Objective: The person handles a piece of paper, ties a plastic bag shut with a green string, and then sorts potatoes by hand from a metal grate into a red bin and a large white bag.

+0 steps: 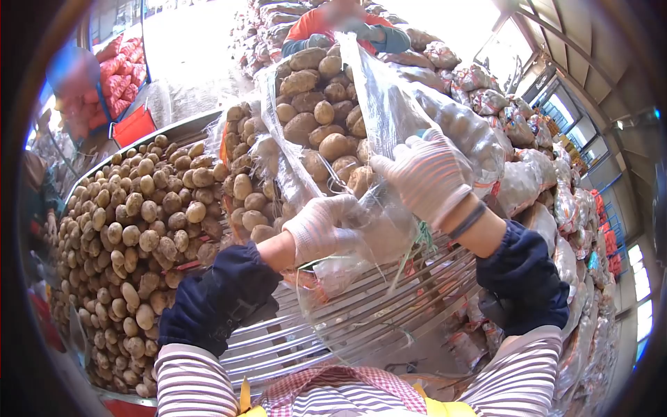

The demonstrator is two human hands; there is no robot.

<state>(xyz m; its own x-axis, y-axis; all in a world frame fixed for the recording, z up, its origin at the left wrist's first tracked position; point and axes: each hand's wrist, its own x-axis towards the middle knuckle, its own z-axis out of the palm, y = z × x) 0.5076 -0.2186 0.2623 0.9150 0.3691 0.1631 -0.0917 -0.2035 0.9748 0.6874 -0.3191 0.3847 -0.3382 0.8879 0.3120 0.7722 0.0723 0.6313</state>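
Potatoes [333,146] in clear plastic bag [381,104], beside loose heap [142,229], just beyond metal slats [361,306]. Near-side film pinched in left hand [321,228]; right hand [432,175] against side film, cannot tell how closed. Likely heavy, limp, slippery; best held by bunched film. Printing on stacked sacks [517,128] too small to read.

Overexposed daylight background, fisheye-warped dark edges

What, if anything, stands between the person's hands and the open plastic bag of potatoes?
Nothing visible does. The left hand is at the near edge of the open plastic bag, and the right hand is against its film on the right. The loose potatoes are heaped off to the left, out of the way.
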